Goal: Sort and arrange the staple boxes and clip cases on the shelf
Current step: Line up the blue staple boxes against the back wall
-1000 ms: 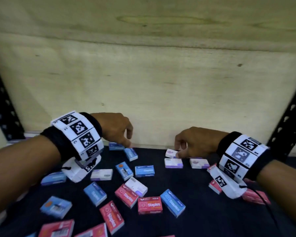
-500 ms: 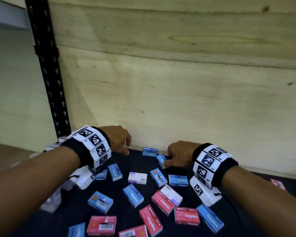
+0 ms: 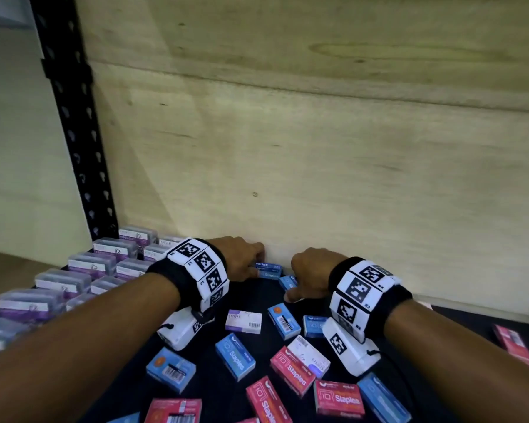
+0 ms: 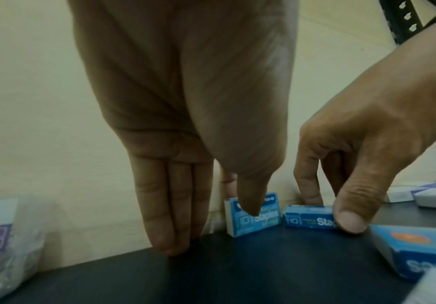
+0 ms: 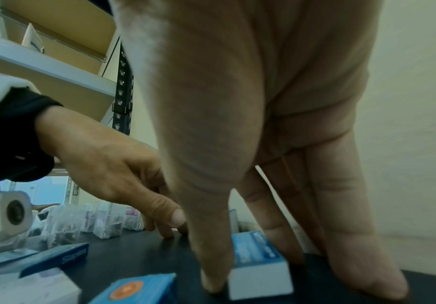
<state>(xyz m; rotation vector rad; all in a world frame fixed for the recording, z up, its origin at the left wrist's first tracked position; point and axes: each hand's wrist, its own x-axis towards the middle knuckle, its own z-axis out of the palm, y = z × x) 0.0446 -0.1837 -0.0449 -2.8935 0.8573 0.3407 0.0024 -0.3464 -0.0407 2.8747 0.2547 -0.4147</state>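
Observation:
Two blue staple boxes sit at the back wall of the dark shelf. One blue staple box stands on its edge against the wall. My left hand pinches it between thumb and index finger, the other fingers straight down on the shelf. A second blue staple box lies just right of it. My right hand grips it, thumb on one side and fingers on the other. Clear clip cases with purple labels stand in rows at the left.
Red staple boxes, blue ones and white ones lie scattered across the front of the shelf. A plywood back wall closes the rear. A black upright post stands at the left. More red boxes lie far right.
Both hands have moved left along the back wall. The right hand left the white boxes and now holds a blue box. The left hand now pinches the blue box at the wall.

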